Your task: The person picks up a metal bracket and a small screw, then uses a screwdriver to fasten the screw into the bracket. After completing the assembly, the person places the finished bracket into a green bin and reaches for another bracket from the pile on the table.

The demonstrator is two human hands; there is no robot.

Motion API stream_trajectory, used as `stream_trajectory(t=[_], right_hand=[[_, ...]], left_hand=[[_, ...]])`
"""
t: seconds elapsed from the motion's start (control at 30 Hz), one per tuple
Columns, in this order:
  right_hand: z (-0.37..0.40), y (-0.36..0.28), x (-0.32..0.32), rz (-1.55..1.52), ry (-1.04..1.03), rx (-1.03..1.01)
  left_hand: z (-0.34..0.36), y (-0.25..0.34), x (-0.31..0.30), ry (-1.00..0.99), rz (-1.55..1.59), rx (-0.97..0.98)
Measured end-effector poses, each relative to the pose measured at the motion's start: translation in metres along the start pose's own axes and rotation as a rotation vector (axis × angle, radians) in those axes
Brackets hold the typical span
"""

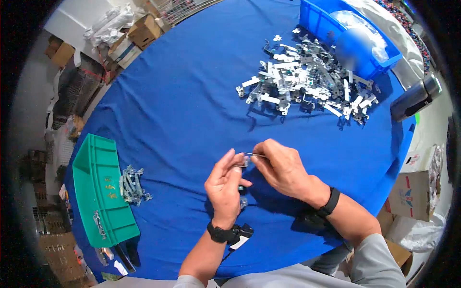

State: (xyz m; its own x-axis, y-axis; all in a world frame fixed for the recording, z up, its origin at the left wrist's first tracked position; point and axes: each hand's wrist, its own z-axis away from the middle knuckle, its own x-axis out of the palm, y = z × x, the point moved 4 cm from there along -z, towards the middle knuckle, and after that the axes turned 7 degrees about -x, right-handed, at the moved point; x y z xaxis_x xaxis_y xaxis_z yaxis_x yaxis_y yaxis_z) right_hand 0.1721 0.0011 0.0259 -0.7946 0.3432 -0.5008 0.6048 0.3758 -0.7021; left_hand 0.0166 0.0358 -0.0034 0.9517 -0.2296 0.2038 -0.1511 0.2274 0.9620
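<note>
Near the middle of the blue cloth, my left hand (224, 185) is closed with thumb and fingers around a small shiny metal part (246, 161), whose exact kind I cannot make out. My right hand (284, 169) pinches a thin dark metal piece (258, 155) against that part, so the two hands nearly meet. Below the left fingers, a clear or metallic bit (243, 203) shows, partly hidden. Ahead and to the right lies a big heap of metal hinge-like brackets (302, 77). A smaller pile of similar metal pieces (133, 186) rests by the green bin.
The green plastic bin (103, 192) stands at the left. A blue crate (353, 41) holding a clear bag sits at the far right, beside a dark metallic container (415, 98). Cardboard boxes (408, 192) stand beyond the right edge of the blue-covered table (182, 86).
</note>
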Motion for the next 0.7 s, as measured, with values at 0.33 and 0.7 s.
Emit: stream_trajectory(t=[0.33, 0.7], right_hand=[[-0.003, -0.005, -0.001, -0.102, -0.038, -0.137], [0.001, 0.009, -0.002, -0.151, 0.024, 0.224]], left_hand=[[-0.005, 0.002, 0.001, -0.192, 0.091, -0.079], [-0.010, 0.011, -0.001, -0.223, 0.495, 0.065]])
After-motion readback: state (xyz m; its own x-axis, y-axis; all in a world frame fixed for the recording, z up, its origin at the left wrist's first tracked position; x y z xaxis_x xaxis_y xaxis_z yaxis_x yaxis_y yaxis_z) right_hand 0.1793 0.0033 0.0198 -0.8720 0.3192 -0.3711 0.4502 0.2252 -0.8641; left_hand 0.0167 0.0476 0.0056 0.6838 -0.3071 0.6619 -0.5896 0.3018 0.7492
